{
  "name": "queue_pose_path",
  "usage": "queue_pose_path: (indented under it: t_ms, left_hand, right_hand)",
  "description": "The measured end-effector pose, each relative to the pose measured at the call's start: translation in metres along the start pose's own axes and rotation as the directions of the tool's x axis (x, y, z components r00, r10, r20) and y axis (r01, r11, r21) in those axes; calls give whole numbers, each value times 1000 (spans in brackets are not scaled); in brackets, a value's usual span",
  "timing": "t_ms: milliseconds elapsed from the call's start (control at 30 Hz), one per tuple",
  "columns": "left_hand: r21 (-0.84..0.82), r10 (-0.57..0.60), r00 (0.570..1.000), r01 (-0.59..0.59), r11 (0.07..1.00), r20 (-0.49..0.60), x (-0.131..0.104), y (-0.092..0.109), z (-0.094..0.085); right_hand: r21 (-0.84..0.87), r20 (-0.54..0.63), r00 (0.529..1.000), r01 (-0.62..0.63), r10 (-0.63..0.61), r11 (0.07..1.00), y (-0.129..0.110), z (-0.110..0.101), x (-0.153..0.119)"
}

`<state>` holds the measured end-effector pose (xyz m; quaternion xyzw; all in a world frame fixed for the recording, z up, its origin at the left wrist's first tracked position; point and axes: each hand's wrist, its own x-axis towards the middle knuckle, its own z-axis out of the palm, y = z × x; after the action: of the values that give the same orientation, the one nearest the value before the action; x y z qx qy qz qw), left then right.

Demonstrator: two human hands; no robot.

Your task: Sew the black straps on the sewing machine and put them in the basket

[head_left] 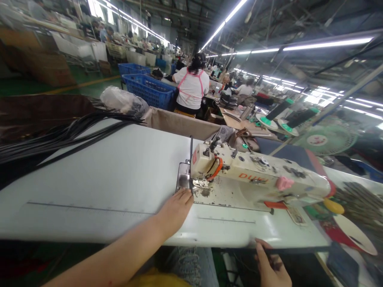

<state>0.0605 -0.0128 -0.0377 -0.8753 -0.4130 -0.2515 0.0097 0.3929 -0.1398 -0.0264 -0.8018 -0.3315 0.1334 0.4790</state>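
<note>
My left hand (180,205) rests at the needle end of a sewing machine (236,169), palm down, with its fingers bent together over a narrow dark strip (192,148). The strip runs from the far side of the white table past the presser foot (201,183) to my fingertips; my thumb is hidden. Down at the table's front edge is my right hand (271,265), its thumb and fingers curled in a pinch. What lies between those fingers is too dark and blurred to make out.
Many dark strips (74,133) lie in a bundle on the left of the white table (119,171). Beyond it stand a fabric-lined bin (182,121), blue crates (149,89) and a seated person (191,89). Thread cones (278,110) and a fan (326,139) stand at right.
</note>
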Motion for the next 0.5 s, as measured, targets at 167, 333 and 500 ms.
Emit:
queue_pose_path:
  t_ms: [167, 333, 500]
  left_hand:
    - [-131, -153, 987, 147, 980, -39, 4, -8, 5]
    - [-198, -257, 966, 254, 947, 8, 11, -13, -2]
    - [-218, -289, 955, 298, 929, 73, 15, -14, -9]
  right_hand:
    - [-9, 137, 991, 6, -5, 1000, -27, -2, -17]
    - [69, 194, 981, 15, -28, 998, -32, 5, -34]
    - [94, 296, 951, 64, -89, 994, -28, 13, -41]
